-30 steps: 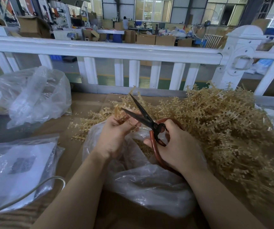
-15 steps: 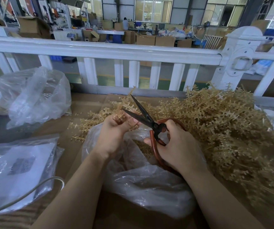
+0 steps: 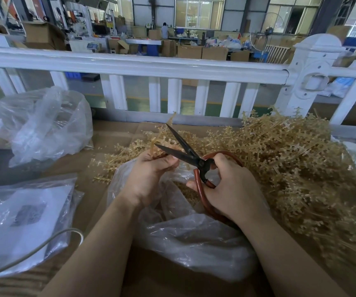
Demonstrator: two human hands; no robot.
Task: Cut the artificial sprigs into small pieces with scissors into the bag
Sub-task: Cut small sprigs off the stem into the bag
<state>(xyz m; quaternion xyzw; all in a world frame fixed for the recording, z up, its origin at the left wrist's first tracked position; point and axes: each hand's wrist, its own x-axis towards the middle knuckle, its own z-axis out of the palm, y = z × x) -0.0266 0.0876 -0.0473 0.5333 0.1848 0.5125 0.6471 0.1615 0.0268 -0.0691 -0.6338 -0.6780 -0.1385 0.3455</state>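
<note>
- The left hand (image 3: 149, 179) pinches a tan sprig (image 3: 156, 140) just above the clear bag (image 3: 194, 236), fingers curled round its stem.
- The right hand (image 3: 233, 189) grips the scissors (image 3: 185, 150) (red loop handles) above the bag, blades parted around the sprig.
- A sprig pile (image 3: 290, 163) lies right of the bag.

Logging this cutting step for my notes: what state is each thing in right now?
scissors: blades open, gripped by the right hand
sprig: between the blades, held by the left hand
bag: mouth open under the hands, cut pieces inside
pile of sprigs: uncut, heaped to the right
</note>
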